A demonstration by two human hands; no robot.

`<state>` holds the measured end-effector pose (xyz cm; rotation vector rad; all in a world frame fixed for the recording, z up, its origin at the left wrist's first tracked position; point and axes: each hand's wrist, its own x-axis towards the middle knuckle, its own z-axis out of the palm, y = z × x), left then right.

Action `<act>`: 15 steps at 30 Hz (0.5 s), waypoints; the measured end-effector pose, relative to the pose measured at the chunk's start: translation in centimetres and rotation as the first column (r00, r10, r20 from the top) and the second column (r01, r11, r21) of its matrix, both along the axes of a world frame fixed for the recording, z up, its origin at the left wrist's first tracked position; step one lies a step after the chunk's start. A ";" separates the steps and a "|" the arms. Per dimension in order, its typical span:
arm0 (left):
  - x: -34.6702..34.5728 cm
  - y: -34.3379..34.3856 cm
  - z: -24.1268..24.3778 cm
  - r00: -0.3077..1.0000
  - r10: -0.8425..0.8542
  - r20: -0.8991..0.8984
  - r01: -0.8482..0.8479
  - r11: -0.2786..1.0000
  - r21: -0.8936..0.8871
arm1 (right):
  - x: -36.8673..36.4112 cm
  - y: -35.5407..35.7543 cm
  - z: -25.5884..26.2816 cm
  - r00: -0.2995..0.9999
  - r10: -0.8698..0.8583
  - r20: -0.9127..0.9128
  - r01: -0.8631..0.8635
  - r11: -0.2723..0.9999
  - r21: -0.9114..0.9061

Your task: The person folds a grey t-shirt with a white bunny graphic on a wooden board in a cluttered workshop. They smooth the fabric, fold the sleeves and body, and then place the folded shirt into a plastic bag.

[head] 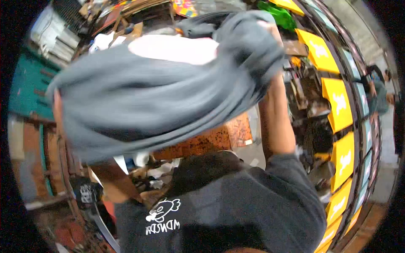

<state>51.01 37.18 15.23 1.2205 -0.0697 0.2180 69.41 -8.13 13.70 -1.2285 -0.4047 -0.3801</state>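
A dark grey cloth, seemingly a garment [152, 95], is stretched between my two raised hands and blurred by motion. A pale oval patch shows at its upper edge. My left hand [58, 102] grips its left end; only a strip of fingers shows, the rest being hidden by the cloth. At the upper right my right hand [267, 26] is closed on the bunched part, mostly covered by folds. Below the cloth is my black T-shirt [227, 202] with a white print.
Behind the cloth lies a cluttered surface with papers and cardboard [136, 30]. A brown speckled panel [208, 139] is beneath. Yellow cards [338, 104] line a rack on the right, with people [378, 91] beyond. A teal panel [28, 85] stands at left.
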 end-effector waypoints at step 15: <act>-1.0 -1.1 4.8 0.912 0.295 0.286 -0.310 0.951 0.006 | -2.7 -3.4 7.4 0.993 0.049 0.103 -0.073 0.967 0.245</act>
